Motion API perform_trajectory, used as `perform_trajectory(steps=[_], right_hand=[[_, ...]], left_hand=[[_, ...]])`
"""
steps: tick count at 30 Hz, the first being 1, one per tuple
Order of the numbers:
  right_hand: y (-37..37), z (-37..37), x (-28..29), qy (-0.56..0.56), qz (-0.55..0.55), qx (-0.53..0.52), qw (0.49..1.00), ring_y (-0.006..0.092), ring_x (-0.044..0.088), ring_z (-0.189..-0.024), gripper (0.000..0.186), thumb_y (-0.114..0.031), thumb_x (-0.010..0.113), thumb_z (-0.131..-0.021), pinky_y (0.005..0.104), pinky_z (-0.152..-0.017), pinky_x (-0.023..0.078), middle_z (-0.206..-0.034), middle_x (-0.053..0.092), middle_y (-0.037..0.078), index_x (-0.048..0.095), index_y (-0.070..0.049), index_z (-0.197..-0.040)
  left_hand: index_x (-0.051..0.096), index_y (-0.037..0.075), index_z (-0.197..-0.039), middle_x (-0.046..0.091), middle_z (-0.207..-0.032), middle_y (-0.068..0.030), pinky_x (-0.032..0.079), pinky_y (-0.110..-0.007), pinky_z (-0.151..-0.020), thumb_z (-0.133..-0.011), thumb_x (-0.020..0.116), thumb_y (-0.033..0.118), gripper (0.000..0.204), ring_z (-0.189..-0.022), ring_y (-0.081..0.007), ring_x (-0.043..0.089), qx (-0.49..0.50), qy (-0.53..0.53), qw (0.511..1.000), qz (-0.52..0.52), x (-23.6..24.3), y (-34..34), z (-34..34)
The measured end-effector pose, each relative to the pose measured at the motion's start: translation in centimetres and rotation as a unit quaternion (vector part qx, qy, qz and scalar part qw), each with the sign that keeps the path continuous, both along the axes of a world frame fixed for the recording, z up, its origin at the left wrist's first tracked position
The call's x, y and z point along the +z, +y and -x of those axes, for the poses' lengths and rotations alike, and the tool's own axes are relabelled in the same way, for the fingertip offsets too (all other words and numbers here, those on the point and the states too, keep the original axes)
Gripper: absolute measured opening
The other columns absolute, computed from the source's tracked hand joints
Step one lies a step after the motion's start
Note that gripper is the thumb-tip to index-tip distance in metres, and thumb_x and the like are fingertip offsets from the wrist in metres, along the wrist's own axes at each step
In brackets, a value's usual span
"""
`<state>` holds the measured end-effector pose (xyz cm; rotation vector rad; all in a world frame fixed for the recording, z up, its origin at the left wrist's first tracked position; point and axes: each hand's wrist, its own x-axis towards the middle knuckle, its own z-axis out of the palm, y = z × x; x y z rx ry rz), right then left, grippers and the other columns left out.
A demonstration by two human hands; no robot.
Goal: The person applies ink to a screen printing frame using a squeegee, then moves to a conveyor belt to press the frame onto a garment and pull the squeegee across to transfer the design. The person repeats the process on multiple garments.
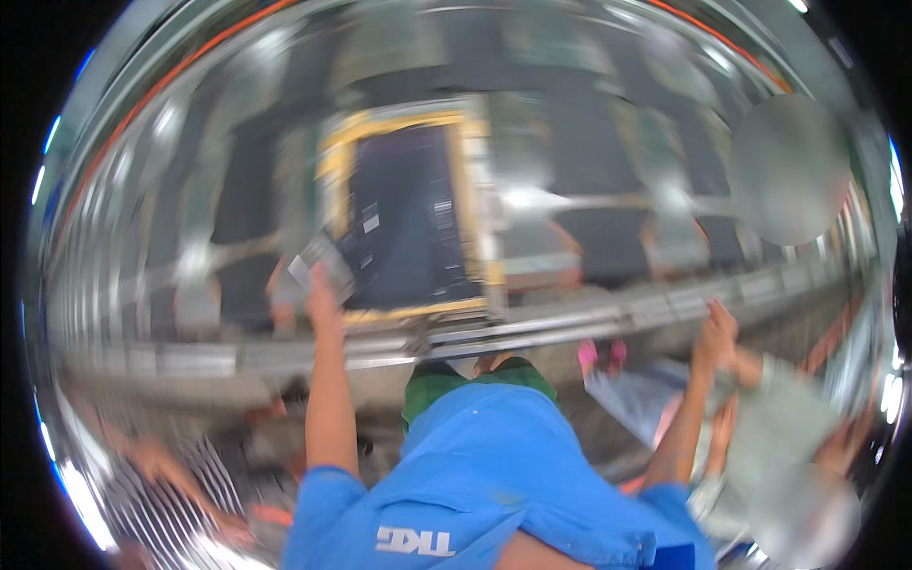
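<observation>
Heavily motion-smeared throughout. Dark rectangular panel (404, 218) at centre, framed in yellow, dotted with small white label patches too blurred to make out. Left hand (321, 290) raised on a bare forearm, gripping a small grey flat card-like piece (318, 261) against the panel's lower left corner, just touching or overlapping its yellow border; cannot tell which. Right hand (714, 332) lifted well apart to the right, fingers loosely spread, holding nothing visible, though blur leaves the exact grip uncertain. Below the panel, a long pale metal rail (570, 323) running across the view. Blue short-sleeved shirt (494, 465) filling the lower middle, with a white patch of lettering near the bottom edge. Something pink (598, 356) beyond the rail, shape unclear. Striped fabric (180, 503) at lower left and a pale-sleeved person (788, 418) at lower right, both cut off by the rim. Rows of dark blocks behind, smeared beyond recognition.
</observation>
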<state>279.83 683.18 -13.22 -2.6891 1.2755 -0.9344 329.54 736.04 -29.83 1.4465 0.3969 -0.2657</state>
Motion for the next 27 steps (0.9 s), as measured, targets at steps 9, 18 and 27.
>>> perform_trajectory(steps=[9, 18, 27], right_hand=[[11.6, -59.5, 11.1, -0.199, 0.125, 0.374, 0.897, 0.0296, 0.044, -0.133, 0.043, -0.032, 0.055, -0.099, 0.0393, -0.112, 0.030, -0.134, 0.051, 0.024, 0.041, -0.013, -0.135], [31.0, -73.9, -13.3, -0.049, -0.328, 0.392, 0.858, 0.0377, 0.068, -0.074, 0.033, -0.031, 0.055, -0.094, 0.0431, -0.071, 0.054, -0.082, 0.071, 0.018, 0.062, 0.000, -0.099], [31.6, -74.1, -14.3, 0.014, -0.505, 0.332, 0.797, 0.0141, 0.067, -0.070, 0.026, -0.025, 0.071, -0.077, 0.0285, -0.069, 0.052, -0.075, 0.072, 0.007, 0.074, 0.000, -0.086]], left_hand=[[0.064, -0.006, -0.112, 0.064, -0.094, -0.0045, 0.047, -0.031, -0.072, -0.087, 0.072, 0.052, 0.064, -0.084, -0.0133, 0.056, 0.052, 0.041, 0.998, -0.015, -2.1, 5.4, -0.3], [0.059, -0.001, -0.123, 0.064, -0.106, -0.0094, 0.045, -0.032, -0.087, -0.092, 0.070, 0.044, 0.055, -0.096, -0.0159, 0.056, 0.007, 0.073, 0.997, -0.013, 3.0, 2.5, 0.8], [0.074, 0.001, -0.105, 0.051, -0.136, -0.0110, 0.038, -0.039, -0.101, -0.093, 0.069, 0.035, 0.036, -0.124, -0.0261, 0.047, -0.053, -0.003, 0.981, -0.189, 1.4, 3.1, 1.5]])
